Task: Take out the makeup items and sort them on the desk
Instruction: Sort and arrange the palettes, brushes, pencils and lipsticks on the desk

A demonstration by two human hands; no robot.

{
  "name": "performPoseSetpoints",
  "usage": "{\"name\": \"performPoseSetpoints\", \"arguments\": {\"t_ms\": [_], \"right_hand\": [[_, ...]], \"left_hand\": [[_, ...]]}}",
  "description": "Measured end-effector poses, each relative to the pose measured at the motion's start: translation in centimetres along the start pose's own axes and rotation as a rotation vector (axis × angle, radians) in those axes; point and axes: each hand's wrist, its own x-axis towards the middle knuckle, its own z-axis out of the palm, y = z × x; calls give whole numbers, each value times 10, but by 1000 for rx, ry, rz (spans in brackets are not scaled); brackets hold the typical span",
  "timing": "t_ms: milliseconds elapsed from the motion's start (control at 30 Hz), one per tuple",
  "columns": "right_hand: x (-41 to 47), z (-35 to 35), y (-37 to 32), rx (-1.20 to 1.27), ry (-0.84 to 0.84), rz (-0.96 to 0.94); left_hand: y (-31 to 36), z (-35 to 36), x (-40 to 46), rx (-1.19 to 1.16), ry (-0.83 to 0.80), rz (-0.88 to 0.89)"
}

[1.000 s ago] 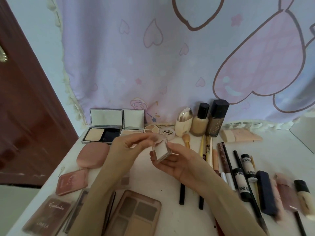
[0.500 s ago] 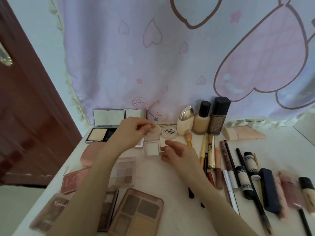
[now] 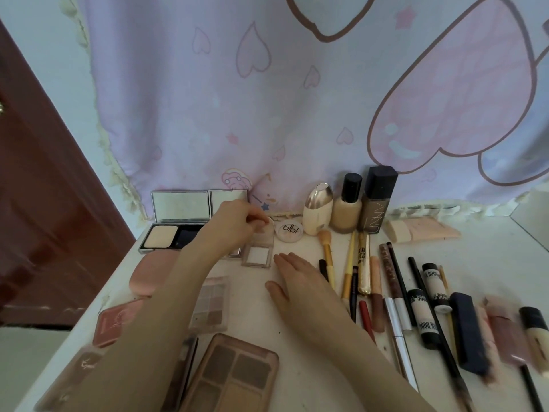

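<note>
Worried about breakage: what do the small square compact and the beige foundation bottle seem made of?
small square compact: looks like clear glossy plastic; its see-through lid is held up by the left hand. beige foundation bottle: probably glass, maybe clear plastic; liquid shows through, black cap looks plastic.

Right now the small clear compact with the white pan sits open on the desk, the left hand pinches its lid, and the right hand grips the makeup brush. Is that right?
Not quite. In the head view the right hand grips nothing; it lies open and flat on the desk, left of the makeup brush. The rest holds: the small clear compact sits open and the left hand pinches its lid.
</note>
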Motion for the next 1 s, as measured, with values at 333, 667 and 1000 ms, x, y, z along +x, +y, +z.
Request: {"name": "performPoseSetpoints", "arguments": {"t_ms": [333, 667, 1000], "right_hand": [[1, 5, 2, -252, -173, -25], [0, 4, 2, -214, -128, -35], [-9, 1, -42, 2, -39, -280]], "left_hand": [[-4, 6, 3, 17, 70, -10], [-10, -10, -26, 129, -24, -19], [-83, -57, -113, 317, -3, -286]]}}
